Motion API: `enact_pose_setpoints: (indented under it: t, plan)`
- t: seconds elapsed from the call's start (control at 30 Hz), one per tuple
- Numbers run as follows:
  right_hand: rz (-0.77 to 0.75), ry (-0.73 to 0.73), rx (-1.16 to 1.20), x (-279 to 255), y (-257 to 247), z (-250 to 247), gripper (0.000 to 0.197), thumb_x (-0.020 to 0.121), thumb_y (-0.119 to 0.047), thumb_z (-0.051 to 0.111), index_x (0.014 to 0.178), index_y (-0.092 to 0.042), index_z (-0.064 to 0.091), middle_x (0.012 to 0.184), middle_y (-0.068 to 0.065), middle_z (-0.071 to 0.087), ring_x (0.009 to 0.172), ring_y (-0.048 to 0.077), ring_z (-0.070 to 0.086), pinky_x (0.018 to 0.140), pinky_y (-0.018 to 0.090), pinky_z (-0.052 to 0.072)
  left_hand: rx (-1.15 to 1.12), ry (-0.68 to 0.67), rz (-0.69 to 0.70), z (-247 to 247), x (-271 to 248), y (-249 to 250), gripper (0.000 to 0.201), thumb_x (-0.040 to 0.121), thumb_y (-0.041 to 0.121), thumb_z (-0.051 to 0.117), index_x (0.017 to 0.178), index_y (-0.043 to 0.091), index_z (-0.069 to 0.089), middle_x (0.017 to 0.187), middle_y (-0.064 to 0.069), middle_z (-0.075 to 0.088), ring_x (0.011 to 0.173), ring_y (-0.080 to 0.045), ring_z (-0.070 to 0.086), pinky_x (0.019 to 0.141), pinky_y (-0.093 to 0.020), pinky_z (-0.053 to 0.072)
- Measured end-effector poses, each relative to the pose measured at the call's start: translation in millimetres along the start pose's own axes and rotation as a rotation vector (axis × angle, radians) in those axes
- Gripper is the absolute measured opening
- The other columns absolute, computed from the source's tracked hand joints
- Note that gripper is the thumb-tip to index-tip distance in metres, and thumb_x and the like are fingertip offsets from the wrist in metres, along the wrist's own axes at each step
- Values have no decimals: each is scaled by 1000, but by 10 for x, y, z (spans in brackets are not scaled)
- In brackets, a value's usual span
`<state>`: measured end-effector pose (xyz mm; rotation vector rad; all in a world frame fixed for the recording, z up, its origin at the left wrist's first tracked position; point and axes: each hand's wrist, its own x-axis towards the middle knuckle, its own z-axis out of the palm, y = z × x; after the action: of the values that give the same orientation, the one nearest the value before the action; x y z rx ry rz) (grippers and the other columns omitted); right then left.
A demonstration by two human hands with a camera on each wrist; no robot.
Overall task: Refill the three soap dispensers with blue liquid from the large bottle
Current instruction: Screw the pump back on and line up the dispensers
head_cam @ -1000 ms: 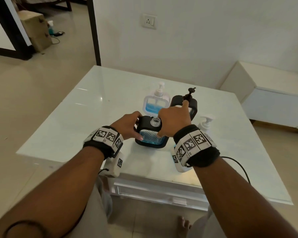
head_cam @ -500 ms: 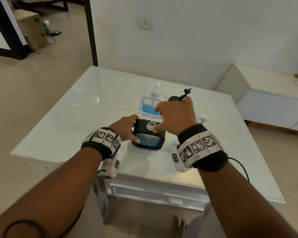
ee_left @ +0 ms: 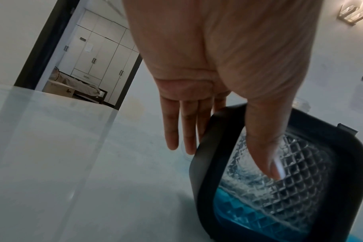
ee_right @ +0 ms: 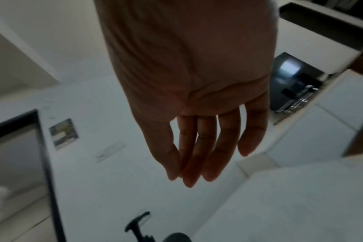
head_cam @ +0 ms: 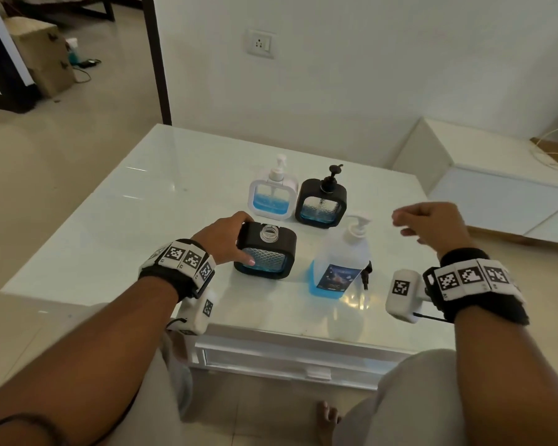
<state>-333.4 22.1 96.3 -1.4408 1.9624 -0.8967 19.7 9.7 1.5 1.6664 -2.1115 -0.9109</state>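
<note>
A black dispenser [head_cam: 264, 257] stands near the table's front with its neck uncapped and a little blue liquid at the bottom. My left hand [head_cam: 229, 239] holds it from its left, with the thumb [ee_left: 265, 155] on the patterned front [ee_left: 280, 196] and the fingers behind. The large clear bottle [head_cam: 339, 265] with a white pump and blue liquid stands just right of it. My right hand [head_cam: 411, 225] hovers empty to the right of that bottle, its fingers [ee_right: 197, 155] relaxed. Behind stand a white dispenser [head_cam: 273, 197] and a second black dispenser [head_cam: 321, 204], both with pumps on.
A loose black pump [head_cam: 366, 272] lies behind the large bottle's right side. The white glass table [head_cam: 142, 220] has its front edge close to my knees. A low white cabinet [head_cam: 503, 194] stands at the right, by the wall.
My right hand has left the uncapped dispenser's neck and swung up and to the right, empty. The left hand keeps its hold on the dispenser.
</note>
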Motion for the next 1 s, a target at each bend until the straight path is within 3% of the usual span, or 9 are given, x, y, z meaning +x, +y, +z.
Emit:
enact_pose_setpoints:
  t: [0.13,0.23,0.3,0.4,0.6,0.77,0.87,1.0]
  plan:
    - [312,-158,-30,172,397,114,20,88,-22,70,103,-8,71,106,7,74,77,13,65,64,26,44,13,-16,7,-5,16,10,73,66,20,86,124,16,43,118,-5,59,106,-22,57,93,-40,49]
    - [435,-203,-76,231,554,263,39,83,-23,77,110,2,65,105,13,71,72,16,64,54,25,43,8,-11,24,-7,20,16,71,65,19,87,122,17,44,117,-4,60,105,-22,57,92,-40,49]
    - [479,-238,-111,268,652,373,51,77,-30,83,110,3,63,101,15,72,79,22,66,57,29,44,10,-10,31,-9,21,22,70,66,18,86,122,18,44,117,-4,60,105,-22,58,93,-41,50]
    - [501,-255,-142,310,735,508,57,71,-33,86,108,3,63,96,17,72,79,28,67,59,32,47,10,3,37,-12,25,7,66,67,18,85,120,18,46,115,-3,61,104,-22,58,91,-40,50]
    - [464,-264,-169,308,809,671,45,75,-31,83,99,4,66,92,19,71,75,30,66,61,33,48,-9,16,49,-4,25,-17,57,70,16,83,118,16,51,107,1,62,99,-20,58,79,-27,44]
    - [450,-235,-192,335,831,707,36,71,-26,84,86,3,68,91,21,73,87,37,70,79,44,56,-22,13,46,-2,15,-32,59,70,17,83,118,18,50,109,1,62,101,-19,59,82,-28,47]
    - [466,-245,-139,328,717,631,29,74,-21,81,84,0,65,95,18,72,86,33,69,69,38,55,-43,20,46,-10,15,-38,59,69,17,84,117,18,49,111,-2,62,103,-20,58,85,-33,49]
    - [394,-140,60,272,385,398,29,78,-16,77,99,3,68,94,15,71,76,24,66,61,30,51,-49,18,49,-19,21,-28,60,70,19,84,118,18,49,114,-3,61,104,-21,57,89,-35,49]
